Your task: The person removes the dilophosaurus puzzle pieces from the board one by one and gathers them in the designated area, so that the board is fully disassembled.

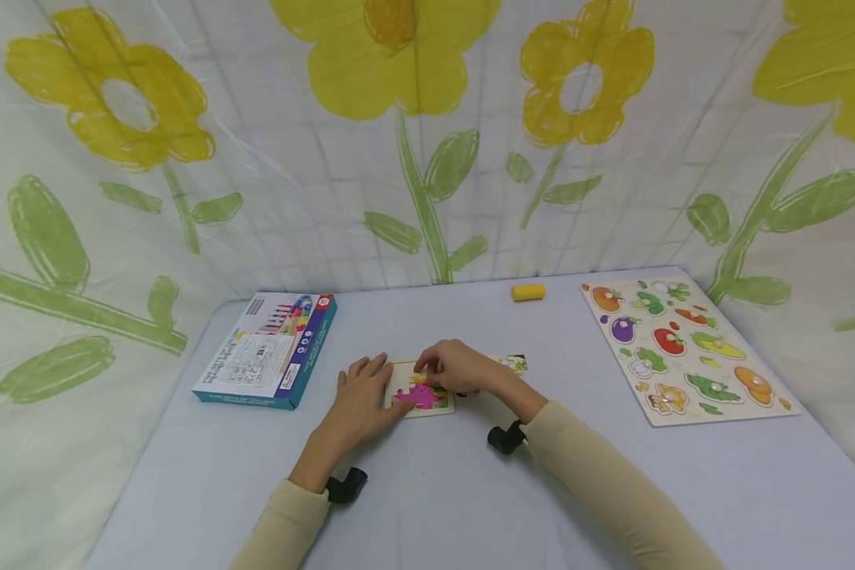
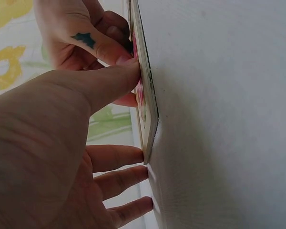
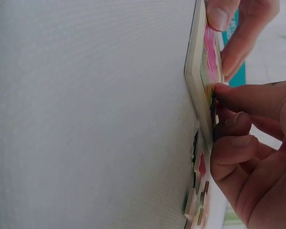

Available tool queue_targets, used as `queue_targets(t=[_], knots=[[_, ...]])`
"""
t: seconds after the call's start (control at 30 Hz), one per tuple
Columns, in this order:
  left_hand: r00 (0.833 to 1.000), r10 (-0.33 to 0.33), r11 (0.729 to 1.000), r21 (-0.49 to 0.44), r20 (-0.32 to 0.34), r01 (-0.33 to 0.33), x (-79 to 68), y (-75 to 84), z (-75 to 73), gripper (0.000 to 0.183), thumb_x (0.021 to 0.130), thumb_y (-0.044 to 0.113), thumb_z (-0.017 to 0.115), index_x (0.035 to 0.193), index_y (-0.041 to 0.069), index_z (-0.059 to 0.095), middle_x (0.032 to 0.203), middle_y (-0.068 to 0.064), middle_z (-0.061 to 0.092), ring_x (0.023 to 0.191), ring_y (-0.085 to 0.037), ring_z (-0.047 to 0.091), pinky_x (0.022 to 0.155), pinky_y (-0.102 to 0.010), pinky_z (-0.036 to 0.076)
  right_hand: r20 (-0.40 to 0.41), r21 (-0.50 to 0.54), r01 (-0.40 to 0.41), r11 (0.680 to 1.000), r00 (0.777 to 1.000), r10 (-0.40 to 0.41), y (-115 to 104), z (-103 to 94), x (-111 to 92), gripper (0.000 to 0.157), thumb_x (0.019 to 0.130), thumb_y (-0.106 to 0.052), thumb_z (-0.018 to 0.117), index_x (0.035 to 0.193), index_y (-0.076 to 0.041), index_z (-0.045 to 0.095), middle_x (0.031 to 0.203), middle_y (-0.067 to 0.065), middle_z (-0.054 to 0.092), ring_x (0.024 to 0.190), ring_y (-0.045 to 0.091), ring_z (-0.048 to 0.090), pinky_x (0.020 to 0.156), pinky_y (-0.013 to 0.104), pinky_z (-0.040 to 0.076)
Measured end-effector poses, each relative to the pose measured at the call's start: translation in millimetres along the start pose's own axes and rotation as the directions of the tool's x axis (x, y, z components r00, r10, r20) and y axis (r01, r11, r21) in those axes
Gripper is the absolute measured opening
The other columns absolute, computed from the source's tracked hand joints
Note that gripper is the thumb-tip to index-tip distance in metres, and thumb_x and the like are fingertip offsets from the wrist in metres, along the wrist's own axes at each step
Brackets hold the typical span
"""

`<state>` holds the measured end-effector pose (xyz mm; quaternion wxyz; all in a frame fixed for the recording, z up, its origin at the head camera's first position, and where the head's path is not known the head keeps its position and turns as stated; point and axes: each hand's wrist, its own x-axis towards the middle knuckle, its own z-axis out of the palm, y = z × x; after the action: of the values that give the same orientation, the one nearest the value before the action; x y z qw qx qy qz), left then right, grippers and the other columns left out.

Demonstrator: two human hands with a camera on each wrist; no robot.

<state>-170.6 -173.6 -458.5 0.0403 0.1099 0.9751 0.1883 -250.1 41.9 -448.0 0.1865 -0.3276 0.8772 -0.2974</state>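
A small puzzle board [image 1: 401, 375] with a pale rim and a partly filled pink picture [image 1: 422, 397] lies on the table. My left hand [image 1: 359, 402] rests along its left side, the thumb pressing on the pink part and the other fingers spread straight at the edge. Over the board's upper right, my right hand [image 1: 461, 369] has its thumb and forefinger together on a puzzle piece at the board's surface; the fingers mostly hide that piece. Loose puzzle pieces [image 3: 198, 200] lie to the right of the board, partly covered by the right wrist in the head view.
At the left lies a blue and white box [image 1: 256, 348]. A yellow cylinder [image 1: 528, 292] is near the back edge. On the right is a large board of vegetable pictures [image 1: 716, 356]. A flower-printed curtain [image 1: 292, 214] hangs behind the table.
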Motion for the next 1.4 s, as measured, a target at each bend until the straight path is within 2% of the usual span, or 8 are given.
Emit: queue_targets(t=[0.4, 0.8, 1.07, 1.4], knots=[[1.0, 0.003, 1.0, -0.001, 0.004, -0.003, 1.4, -1.1, -1.4, 0.083, 0.094, 0.054, 0.072, 0.153, 0.0, 0.053, 0.168, -0.02, 0.042, 0.157, -0.048, 0.032, 0.123, -0.081, 0.021, -0.014, 0.011, 0.036, 0.999, 0.999, -0.035, 2.0, -2.0, 1.6, 0.02, 0.099, -0.01, 0.074, 0.118, -0.009, 0.077, 0.089, -0.001, 0.07, 0.078, 0.007, 0.059, 0.071, 0.02, 0.05], [1.0, -0.002, 1.0, -0.008, 0.011, 0.002, 2.0, -1.1, -0.3, 0.082, 0.094, 0.053, 0.073, 0.153, 0.0, 0.053, 0.168, -0.02, 0.042, 0.157, -0.048, 0.032, 0.123, -0.08, 0.02, -0.077, 0.008, 0.041, 0.999, 0.996, -0.041, -1.0, -1.3, -0.7, 0.017, 0.1, -0.011, 0.072, 0.115, -0.01, 0.08, 0.1, 0.001, 0.078, 0.084, 0.009, 0.06, 0.073, 0.022, 0.05], [1.0, 0.007, 1.0, -0.008, 0.0, -0.007, 2.3, -1.9, 1.7, 0.081, 0.094, 0.053, 0.073, 0.153, 0.0, 0.054, 0.167, -0.02, 0.043, 0.156, -0.049, 0.034, 0.122, -0.081, 0.021, -0.099, 0.078, 0.064, 0.995, 0.993, -0.056, 1.0, 0.5, -1.3, 0.014, 0.101, -0.011, 0.069, 0.111, -0.011, 0.078, 0.1, 0.0, 0.081, 0.081, 0.005, 0.065, 0.074, 0.022, 0.053], [1.0, 0.016, 1.0, 0.005, -0.016, -0.016, 0.7, -1.6, 1.5, 0.081, 0.094, 0.052, 0.074, 0.152, -0.002, 0.055, 0.166, -0.021, 0.044, 0.155, -0.049, 0.035, 0.122, -0.081, 0.023, -0.098, 0.165, 0.02, 0.986, 0.995, -0.004, 0.5, 0.7, -1.6, 0.014, 0.098, -0.006, 0.068, 0.109, -0.01, 0.076, 0.095, 0.003, 0.082, 0.078, 0.006, 0.068, 0.068, 0.022, 0.053]])
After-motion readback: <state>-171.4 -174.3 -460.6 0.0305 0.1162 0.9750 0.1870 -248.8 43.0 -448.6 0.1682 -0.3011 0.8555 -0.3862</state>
